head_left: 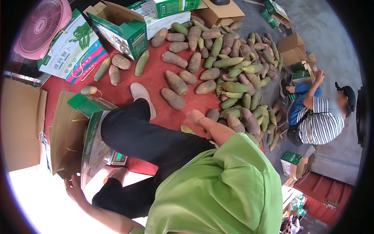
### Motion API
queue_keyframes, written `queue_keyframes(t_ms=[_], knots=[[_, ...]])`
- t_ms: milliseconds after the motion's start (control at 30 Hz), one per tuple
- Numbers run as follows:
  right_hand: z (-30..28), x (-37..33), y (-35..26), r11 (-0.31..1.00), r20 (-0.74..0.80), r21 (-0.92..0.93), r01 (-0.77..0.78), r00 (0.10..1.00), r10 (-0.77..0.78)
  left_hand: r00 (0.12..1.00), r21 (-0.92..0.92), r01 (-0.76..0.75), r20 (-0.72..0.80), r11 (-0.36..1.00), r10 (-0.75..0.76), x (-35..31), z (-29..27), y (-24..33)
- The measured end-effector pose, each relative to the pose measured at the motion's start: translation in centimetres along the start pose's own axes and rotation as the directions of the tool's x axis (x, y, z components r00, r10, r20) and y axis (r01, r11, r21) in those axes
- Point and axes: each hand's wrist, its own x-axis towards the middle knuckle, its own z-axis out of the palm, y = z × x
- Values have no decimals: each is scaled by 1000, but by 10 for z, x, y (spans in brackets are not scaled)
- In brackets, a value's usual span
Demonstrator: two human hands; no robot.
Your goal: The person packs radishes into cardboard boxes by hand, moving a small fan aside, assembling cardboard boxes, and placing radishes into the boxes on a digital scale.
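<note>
My left hand (76, 191) is beside the lower edge of an open carton (62, 136), its fingers spread with nothing seen in them. The carton lies on its side by my knee, brown inside, with a green flap (83, 104). My right hand (196, 117) hangs above the red mat, left of a large heap of radishes (233, 84), some green, others brownish-purple and thick. Its fingers are too blurred to read. Under that forearm shows a small pale green piece (187, 129). A scale (116, 157) with a lit green display stands beside my leg.
Several loose radishes (173, 98) lie between my shoe (142, 97) and the heap. Cartons (120, 33) stand along the back, near a pink fan (44, 27). A person in a striped shirt (321, 121) sits at the right, beside more cartons (294, 48).
</note>
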Motion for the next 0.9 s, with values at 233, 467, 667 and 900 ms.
queue_keyframes(t_ms=[233,467,667,900], knots=[[-110,-45,99,553,-238,595,-583,529,814,997,52,58,-56,997,-55,-14,-10,10],[-30,-33,96,942,119,-190,-277,946,302,986,146,95,-154,985,-72,-18,-6,36],[-10,-12,-2,957,188,197,-214,966,177,984,89,138,-122,986,-127,-20,-12,28],[-21,22,10,802,131,415,-430,900,415,979,127,127,-179,984,-103,-20,-8,16]])
